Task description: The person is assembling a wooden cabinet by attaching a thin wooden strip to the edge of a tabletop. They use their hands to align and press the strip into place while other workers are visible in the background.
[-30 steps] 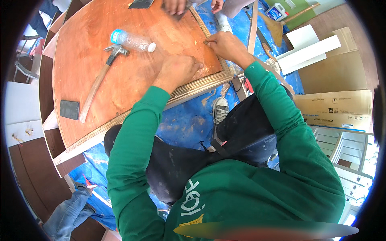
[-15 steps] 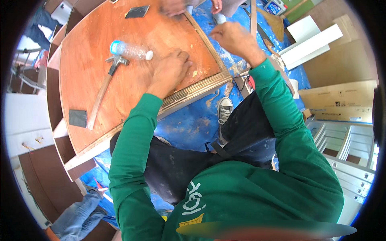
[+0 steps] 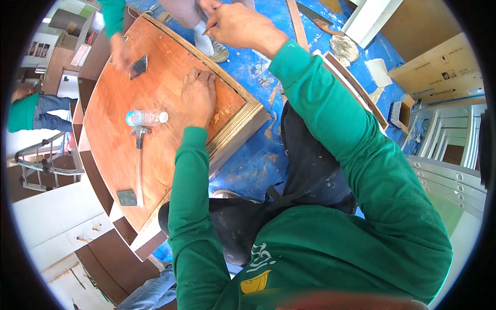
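My left hand (image 3: 199, 98) rests on the orange-brown wooden panel (image 3: 160, 67) near its layered right edge, fingers loosely bent and no object visible under them. Beyond that edge, my right hand (image 3: 245, 28) is raised with its fingers pinched. A small thin brownish tip sticks out of them, too small to name. Close by the pinch is another person's hand (image 3: 209, 5); I cannot tell if they touch. A clear plastic bottle (image 3: 147, 118) lies on the panel, left of my left hand. Beside it lies a hammer (image 3: 139, 137) with a wooden handle.
A co-worker's blurred hand (image 3: 120, 51) is over the panel by a dark square pad (image 3: 139, 67). A second dark pad (image 3: 126, 197) lies near the hammer handle's end. Blue sheeting (image 3: 248, 170) covers the floor. At right are a cardboard box (image 3: 442, 72) and a metal ladder (image 3: 444, 181).
My view has shifted. My right hand has moved up and left, close to the other person's hand. My left hand stays on the panel. The co-worker's other hand has moved left, beside the far pad.
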Demonstrator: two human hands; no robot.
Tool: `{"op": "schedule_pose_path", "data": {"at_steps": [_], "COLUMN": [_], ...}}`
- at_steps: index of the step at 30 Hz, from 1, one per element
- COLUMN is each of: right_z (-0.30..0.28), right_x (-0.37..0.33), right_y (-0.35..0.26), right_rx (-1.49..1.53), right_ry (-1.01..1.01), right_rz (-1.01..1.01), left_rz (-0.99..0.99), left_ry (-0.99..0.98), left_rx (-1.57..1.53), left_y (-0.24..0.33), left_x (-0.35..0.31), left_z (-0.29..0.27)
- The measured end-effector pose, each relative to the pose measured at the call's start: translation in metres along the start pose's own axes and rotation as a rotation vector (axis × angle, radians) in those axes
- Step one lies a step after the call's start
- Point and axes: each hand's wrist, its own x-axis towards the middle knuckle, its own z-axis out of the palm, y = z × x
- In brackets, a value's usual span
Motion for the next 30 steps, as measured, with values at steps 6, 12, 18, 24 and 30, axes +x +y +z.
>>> {"op": "schedule_pose_path", "data": {"at_steps": [6,12,18,24,30], "right_z": [0.008,-0.014,-0.028,-0.025,-0.026], "right_x": [0.014,0.009,-0.006,-0.007,-0.008], "right_y": [0.014,0.018,0.025,0.002,0.005], "right_rx": [0.012,0.125,0.007,0.127,0.102], "right_ry": [-0.086,-0.002,-0.013,-0.009,0.108], "right_rz": [0.005,-0.055,0.078,0.013,-0.066], "left_rz": [0.123,0.147,-0.251,-0.027,-0.14], "left_ry": [-0.137,-0.232,-0.065,-0.165,-0.034], "left_rx": [-0.044,-0.495,0.043,-0.105,-0.314], "left_y": [0.026,0.13,0.098,0.101,0.12], "left_x": [0.013,0.008,-0.024,-0.029,-0.006], "left_z": [-0.004,-0.019,-0.019,0.042,0.009]}}
